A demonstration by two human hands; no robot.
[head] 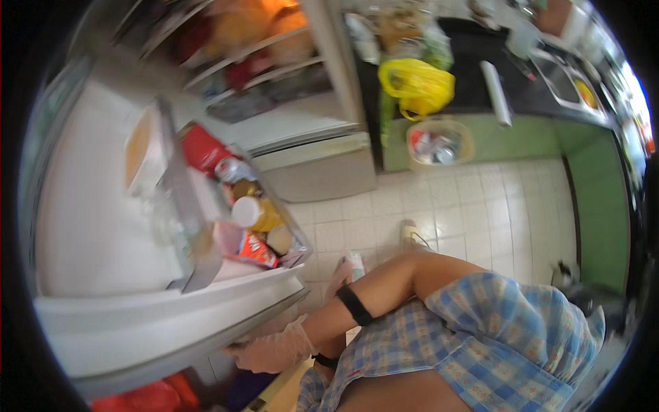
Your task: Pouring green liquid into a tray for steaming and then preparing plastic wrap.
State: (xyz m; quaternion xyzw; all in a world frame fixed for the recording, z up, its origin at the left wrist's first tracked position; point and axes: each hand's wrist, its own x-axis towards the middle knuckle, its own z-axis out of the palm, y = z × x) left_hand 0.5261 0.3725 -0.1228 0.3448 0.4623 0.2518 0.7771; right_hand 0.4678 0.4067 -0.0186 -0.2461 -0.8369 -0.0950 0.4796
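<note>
My right hand (pixel 273 352), in a clear glove, reaches across my body to the outer edge of the open refrigerator door (pixel 170 329). Its fingers close on that edge, somewhat blurred. Partly hidden beneath my right forearm, my left hand (pixel 337 280) is also gloved and holds a small white and green item (pixel 356 265), too blurred to name. In the door bin (pixel 206 262) are a red packet (pixel 207 150), a white-lidded yellow jar (pixel 255 213), other jars and an orange-red pouch (pixel 257 249). A container with an orange top (pixel 139 149) stands farther back on the door.
Filled shelves (pixel 257 46) show inside the lit refrigerator. On the dark counter (pixel 466 46) lie a yellow plastic bag (pixel 419 87) and a white roll (pixel 496 92) near the sink (pixel 558 77). A waste bin (pixel 466 149) hangs below. Red bags (pixel 149 394) lie beneath the door.
</note>
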